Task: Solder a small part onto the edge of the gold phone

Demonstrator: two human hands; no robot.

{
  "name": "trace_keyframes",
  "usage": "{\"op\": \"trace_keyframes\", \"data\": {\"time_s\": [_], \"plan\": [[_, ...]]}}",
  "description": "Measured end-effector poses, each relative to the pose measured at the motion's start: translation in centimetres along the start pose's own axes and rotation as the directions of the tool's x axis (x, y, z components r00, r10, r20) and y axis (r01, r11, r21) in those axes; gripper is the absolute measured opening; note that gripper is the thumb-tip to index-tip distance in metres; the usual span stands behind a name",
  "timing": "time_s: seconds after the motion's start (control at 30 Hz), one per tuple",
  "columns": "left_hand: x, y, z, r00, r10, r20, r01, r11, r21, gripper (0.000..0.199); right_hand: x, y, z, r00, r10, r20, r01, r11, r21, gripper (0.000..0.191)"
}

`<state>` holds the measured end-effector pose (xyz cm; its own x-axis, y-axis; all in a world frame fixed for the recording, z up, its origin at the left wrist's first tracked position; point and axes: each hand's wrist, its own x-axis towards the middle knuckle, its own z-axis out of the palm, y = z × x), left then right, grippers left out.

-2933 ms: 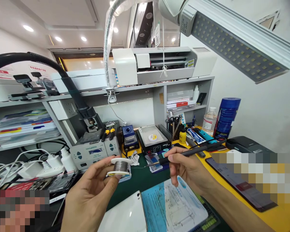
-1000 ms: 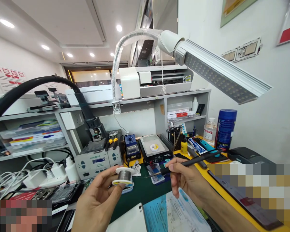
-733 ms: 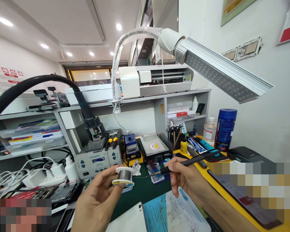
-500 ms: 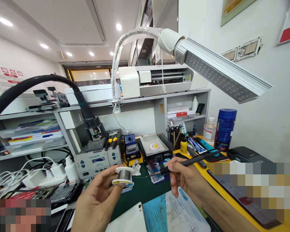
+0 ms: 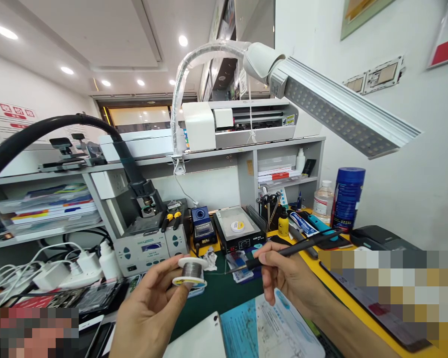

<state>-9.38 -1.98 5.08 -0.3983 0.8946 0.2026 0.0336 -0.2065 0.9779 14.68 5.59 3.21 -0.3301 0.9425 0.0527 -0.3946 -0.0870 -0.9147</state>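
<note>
Between the thumb and fingers of my left hand (image 5: 155,303) is a spool of solder wire (image 5: 191,271), white-rimmed and wound with thin grey wire. A thin loose end of the wire reaches right from the spool. My right hand (image 5: 283,271) grips a black soldering iron (image 5: 293,248) like a pen, with its metal tip pointing left. The tip is at the wire's free end; whether they touch I cannot tell. Below both hands lie a white tablet-like panel (image 5: 197,340) and a blue-and-white printed sheet (image 5: 261,323) on the green mat (image 5: 216,293).
Behind my hands stand a blue soldering station (image 5: 202,226), a black heating plate (image 5: 241,228) and a grey rework station (image 5: 145,251). A white lamp (image 5: 339,104) hangs overhead. Bottles and a blue can (image 5: 349,199) are at right. Phones and chargers (image 5: 56,273) crowd the left.
</note>
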Motion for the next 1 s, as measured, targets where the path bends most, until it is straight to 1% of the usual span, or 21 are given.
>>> {"op": "trace_keyframes", "data": {"time_s": [0.17,0.4,0.63,1.0], "plan": [[0.07,0.25,0.38,1.000,-0.014,-0.008,0.013,1.000,-0.016,0.066,0.01,-0.13,0.12,1.000,0.002,-0.004,-0.002,1.000,0.004,0.013],[0.03,0.08,0.15,1.000,-0.024,-0.008,0.024,1.000,-0.007,0.067,-0.10,-0.33,0.31,1.000,0.007,-0.004,-0.007,1.000,0.005,0.014],[0.04,0.17,0.41,1.000,-0.011,0.008,0.010,0.999,0.030,0.063,-0.12,-0.33,0.29,1.000,0.013,-0.002,-0.013,1.000,-0.001,0.014],[-0.06,-0.09,0.23,1.000,-0.009,0.011,0.009,1.000,0.008,0.065,-0.02,-0.33,0.37,1.000,0.014,0.005,-0.014,1.000,0.004,0.014]]}}
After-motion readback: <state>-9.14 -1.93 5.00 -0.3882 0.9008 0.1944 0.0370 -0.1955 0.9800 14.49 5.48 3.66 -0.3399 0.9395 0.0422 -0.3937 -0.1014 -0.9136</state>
